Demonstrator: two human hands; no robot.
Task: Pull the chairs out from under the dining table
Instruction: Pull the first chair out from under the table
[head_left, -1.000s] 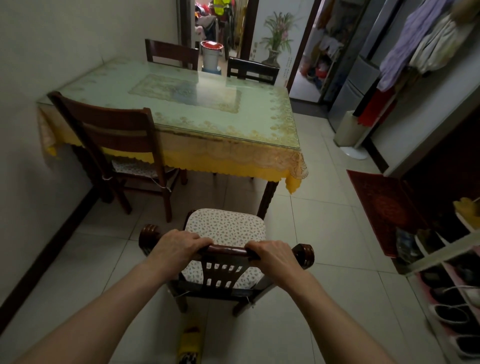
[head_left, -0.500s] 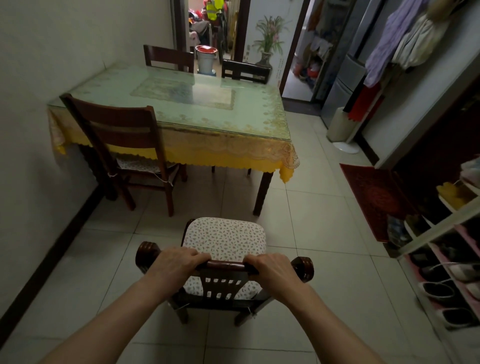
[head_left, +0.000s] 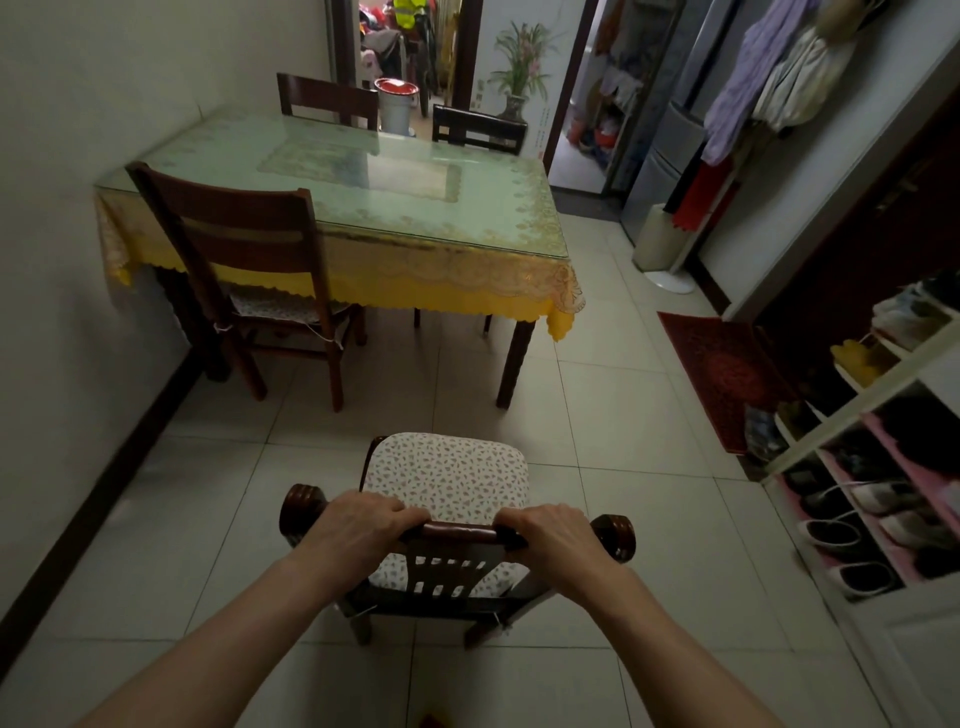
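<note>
A dark wooden chair with a flowered seat cushion (head_left: 447, 475) stands on the tiled floor, well apart from the dining table (head_left: 415, 218). My left hand (head_left: 363, 527) and my right hand (head_left: 553, 535) both grip its top rail. The table has a glass top over a yellow lace cloth. A second chair (head_left: 244, 244) sits at the table's near left side, its seat partly under the cloth. Two more chairs stand at the far side, one on the left (head_left: 327, 98) and one on the right (head_left: 478, 130), with only their backs showing.
A wall runs along the left, touching the table. On the right are a shoe rack (head_left: 872, 467), a red mat (head_left: 722, 374) and a white fan base (head_left: 670, 283). A white bucket (head_left: 395, 106) stands in the doorway behind the table.
The cushioned chair in my hands has come further back from the table, and the gap of floor between them has grown. Both hands keep the same grip.
</note>
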